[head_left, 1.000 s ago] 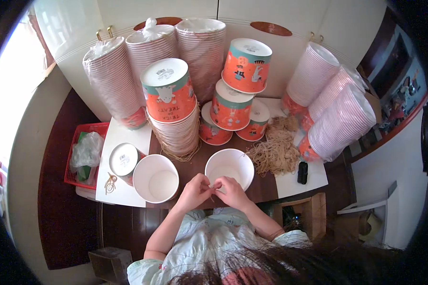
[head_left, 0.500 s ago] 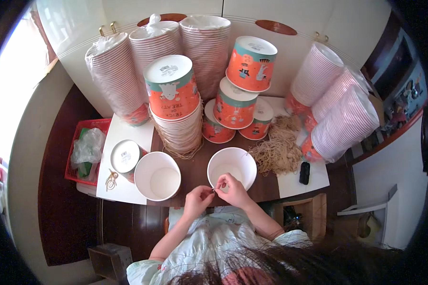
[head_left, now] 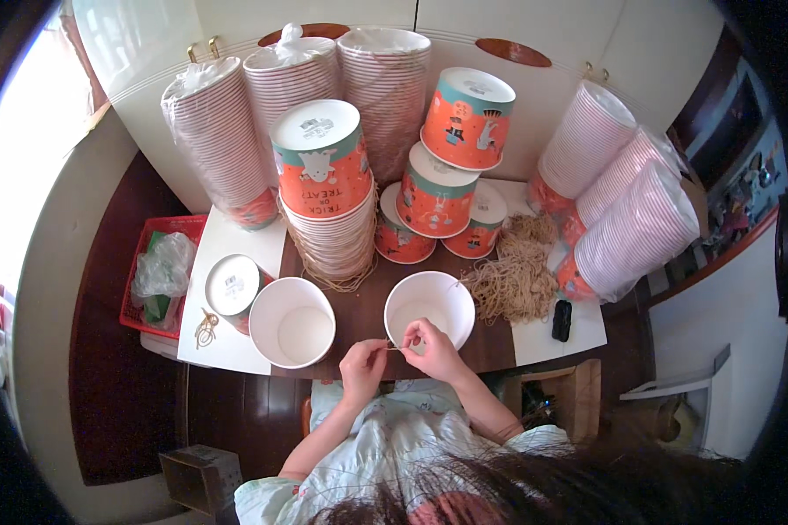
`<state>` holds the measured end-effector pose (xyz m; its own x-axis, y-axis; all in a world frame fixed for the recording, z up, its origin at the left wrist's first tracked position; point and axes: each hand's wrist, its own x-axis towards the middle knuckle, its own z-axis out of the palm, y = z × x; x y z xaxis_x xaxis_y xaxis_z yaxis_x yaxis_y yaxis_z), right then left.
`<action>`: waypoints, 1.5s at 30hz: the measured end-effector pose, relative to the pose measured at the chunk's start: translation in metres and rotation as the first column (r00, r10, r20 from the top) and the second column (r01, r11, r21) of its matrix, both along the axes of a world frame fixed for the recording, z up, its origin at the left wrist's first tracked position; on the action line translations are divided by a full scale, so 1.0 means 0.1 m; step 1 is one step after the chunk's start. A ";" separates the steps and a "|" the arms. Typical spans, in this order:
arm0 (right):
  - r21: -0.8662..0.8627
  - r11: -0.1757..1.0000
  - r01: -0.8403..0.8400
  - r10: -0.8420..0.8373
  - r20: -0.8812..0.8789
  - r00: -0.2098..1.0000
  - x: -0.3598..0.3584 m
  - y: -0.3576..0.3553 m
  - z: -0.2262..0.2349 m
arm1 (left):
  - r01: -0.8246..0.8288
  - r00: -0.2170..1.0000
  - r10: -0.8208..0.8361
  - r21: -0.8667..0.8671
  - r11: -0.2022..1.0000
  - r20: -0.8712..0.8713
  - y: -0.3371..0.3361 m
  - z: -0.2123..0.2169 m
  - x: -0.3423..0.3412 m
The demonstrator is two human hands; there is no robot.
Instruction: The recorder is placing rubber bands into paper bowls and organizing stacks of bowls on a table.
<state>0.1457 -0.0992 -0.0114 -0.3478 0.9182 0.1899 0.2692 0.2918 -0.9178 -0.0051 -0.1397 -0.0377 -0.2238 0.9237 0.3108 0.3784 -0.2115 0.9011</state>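
A short stretch of thin tan string [head_left: 395,348] runs between my two hands. My left hand [head_left: 363,367] pinches one end, and the fingers of my right hand [head_left: 434,352] pinch the other. Just behind them an upright white-lined paper bucket [head_left: 429,302] stands near the table's front edge; my right hand overlaps its near rim. A bit of string shows at that bucket's right rim. Left of it, a second paper bucket [head_left: 292,324] stands with its opening toward me. A heap of loose tan strings [head_left: 517,276] lies to the right.
An upside-down nested stack of orange buckets [head_left: 324,188] draped with strings and a bucket pyramid [head_left: 438,197] stand behind. Tall plastic-wrapped stacks [head_left: 210,131] line the back left, more [head_left: 630,227] the right. A black object [head_left: 561,320] and a coiled cord [head_left: 206,329] lie at the sides.
My hands have drawn slightly apart, my right hand shifting right, so more of the string shows between them. The whole view has moved a little. The buckets stay put.
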 end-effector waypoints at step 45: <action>0.415 0.906 -0.088 0.017 0.173 0.985 0.07 0.08 0.19 | 0.469 0.855 -0.374 -0.230 0.853 0.359 0.11 0.17 -0.17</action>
<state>0.1530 -0.0912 0.0073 -0.4520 0.7452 0.4902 0.3769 0.6576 -0.6523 -0.0220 -0.1286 -0.0204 0.1735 0.9848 -0.0121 0.0263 0.0077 0.9996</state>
